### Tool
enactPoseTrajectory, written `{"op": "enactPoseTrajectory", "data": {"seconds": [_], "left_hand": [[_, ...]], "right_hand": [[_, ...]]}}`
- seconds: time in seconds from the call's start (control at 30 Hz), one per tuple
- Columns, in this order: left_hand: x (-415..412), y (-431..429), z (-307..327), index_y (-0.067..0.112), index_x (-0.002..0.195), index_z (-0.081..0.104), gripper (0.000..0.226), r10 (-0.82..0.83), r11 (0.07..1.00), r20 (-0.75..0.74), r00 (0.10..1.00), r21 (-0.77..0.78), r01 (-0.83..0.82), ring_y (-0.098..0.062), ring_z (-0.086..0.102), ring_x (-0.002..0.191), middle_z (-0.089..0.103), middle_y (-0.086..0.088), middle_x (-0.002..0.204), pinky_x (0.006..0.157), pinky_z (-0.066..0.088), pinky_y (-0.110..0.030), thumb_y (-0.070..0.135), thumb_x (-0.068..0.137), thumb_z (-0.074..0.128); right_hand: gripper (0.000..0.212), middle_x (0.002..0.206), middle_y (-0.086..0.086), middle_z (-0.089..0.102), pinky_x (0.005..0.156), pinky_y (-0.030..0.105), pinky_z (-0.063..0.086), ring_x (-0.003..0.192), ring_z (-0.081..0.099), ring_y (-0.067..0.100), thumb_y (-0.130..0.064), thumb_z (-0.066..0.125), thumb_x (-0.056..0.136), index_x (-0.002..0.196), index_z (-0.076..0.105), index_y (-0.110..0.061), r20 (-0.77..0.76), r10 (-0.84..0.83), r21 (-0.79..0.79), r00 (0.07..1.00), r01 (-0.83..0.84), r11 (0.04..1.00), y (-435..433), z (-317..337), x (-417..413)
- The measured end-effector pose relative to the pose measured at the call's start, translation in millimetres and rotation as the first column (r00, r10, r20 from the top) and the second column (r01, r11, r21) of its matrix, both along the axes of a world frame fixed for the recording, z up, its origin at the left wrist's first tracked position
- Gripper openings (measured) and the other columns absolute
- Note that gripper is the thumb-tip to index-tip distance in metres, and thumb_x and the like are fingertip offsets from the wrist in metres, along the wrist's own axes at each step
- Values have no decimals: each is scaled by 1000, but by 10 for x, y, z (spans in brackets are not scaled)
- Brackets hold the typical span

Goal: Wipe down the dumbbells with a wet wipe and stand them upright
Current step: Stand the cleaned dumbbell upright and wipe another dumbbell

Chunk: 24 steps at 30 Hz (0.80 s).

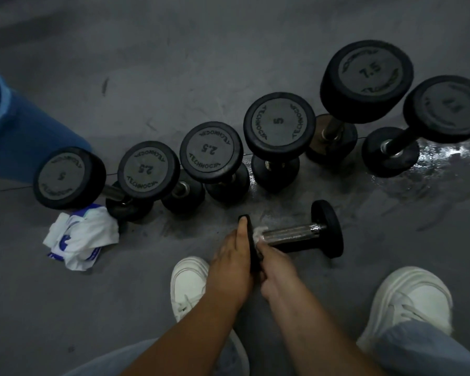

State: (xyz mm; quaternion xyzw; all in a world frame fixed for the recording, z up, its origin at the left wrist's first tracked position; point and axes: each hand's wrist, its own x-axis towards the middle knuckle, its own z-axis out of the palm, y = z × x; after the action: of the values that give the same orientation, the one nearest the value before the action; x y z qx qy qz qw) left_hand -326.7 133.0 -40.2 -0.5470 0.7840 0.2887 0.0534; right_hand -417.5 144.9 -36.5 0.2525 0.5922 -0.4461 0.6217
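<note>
A small black dumbbell (304, 234) lies on its side on the grey floor, chrome handle pointing right. My left hand (232, 253) grips its near-left head, thumb over the rim. My right hand (272, 263) holds a white wet wipe (259, 232) against the handle where it meets that head. Behind it, several dumbbells stand upright in a row: a 5 (68, 177), two 2.5s (148, 170) (210, 151), another 5 (278, 123), a 7.5 (366, 80) and one at the far right (445, 108).
A crumpled white and blue wipe packet (79, 237) lies left of the row. A blue bin (17, 131) stands at the far left. A wet patch (440, 158) shines on the floor at right. My white shoes (189, 280) (410, 302) flank my arms.
</note>
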Motion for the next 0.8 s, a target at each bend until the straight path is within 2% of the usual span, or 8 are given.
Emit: {"op": "enactPoseTrajectory", "data": {"seconds": [0.07, 0.13, 0.37, 0.53, 0.6, 0.67, 0.73, 0.8], "left_hand": [[2, 1, -9, 22, 156, -12, 98, 2, 1000, -10, 1000, -5, -2, -22, 41, 135, 37, -7, 151, 107, 36, -32, 31, 91, 61], [-5, -16, 3, 23, 156, -13, 95, 6, 1000, -10, 1000, 4, -6, -21, 38, 138, 33, -7, 154, 109, 34, -33, 30, 93, 58], [-1, 7, 0, 26, 156, -14, 87, 17, 1000, -25, 1000, -6, -17, -20, 40, 136, 35, -6, 152, 109, 35, -33, 30, 98, 51], [-8, -32, 20, 27, 156, -13, 90, 22, 1000, -20, 1000, 21, -21, -21, 40, 137, 32, -5, 154, 109, 36, -34, 31, 96, 54], [-13, -9, 27, 28, 155, -13, 95, 25, 1000, -30, 999, 11, -25, -21, 42, 135, 36, -5, 152, 107, 38, -35, 32, 93, 58], [-2, -12, 13, 27, 155, -13, 101, 25, 999, -28, 999, 21, -24, -22, 43, 134, 37, -5, 152, 106, 39, -36, 33, 89, 63], [1, -33, 6, 28, 155, -14, 105, 19, 999, -14, 1000, 36, -18, -23, 43, 134, 36, -5, 152, 106, 40, -37, 33, 86, 66], [-3, -51, 18, 28, 154, -15, 106, 15, 999, -4, 1000, 42, -15, -23, 42, 135, 34, -5, 153, 106, 39, -36, 30, 86, 66]], "right_hand": [[25, 90, 13, 73, 59, 25, 55, 77, 71, 22, -24, 67, 91, 105, 70, -4, -22, -37, 0, 999, 37, 999, 13, -42, 50], [31, 90, 13, 73, 66, 30, 57, 79, 71, 25, -29, 74, 84, 101, 70, -3, -39, -57, 30, 998, 58, 998, -113, -92, 35], [18, 86, 14, 74, 75, 34, 58, 80, 72, 26, -19, 68, 90, 97, 71, -2, -102, -52, -2, 993, 52, 999, 6, -37, 110], [21, 85, 12, 75, 80, 37, 58, 80, 73, 24, -23, 74, 85, 90, 72, -3, -176, -55, 1, 983, 56, 998, -86, -58, 70], [21, 85, 13, 74, 77, 32, 58, 78, 72, 22, -21, 69, 89, 93, 72, 0, -211, -61, -38, 976, 54, 998, 27, -66, 92], [22, 74, 8, 71, 59, 21, 53, 59, 66, 10, -18, 63, 93, 96, 69, 3, -210, -87, -58, 974, 76, 995, 96, -43, 82], [19, 61, 0, 65, 42, 13, 42, 43, 55, 1, -18, 58, 96, 93, 67, -1, -156, -102, -70, 983, 92, 993, 114, -10, 12], [16, 61, -2, 65, 39, 12, 38, 43, 55, -1, -14, 55, 96, 87, 66, -6, -77, -115, -142, 990, 103, 984, 146, 16, -29]]}}
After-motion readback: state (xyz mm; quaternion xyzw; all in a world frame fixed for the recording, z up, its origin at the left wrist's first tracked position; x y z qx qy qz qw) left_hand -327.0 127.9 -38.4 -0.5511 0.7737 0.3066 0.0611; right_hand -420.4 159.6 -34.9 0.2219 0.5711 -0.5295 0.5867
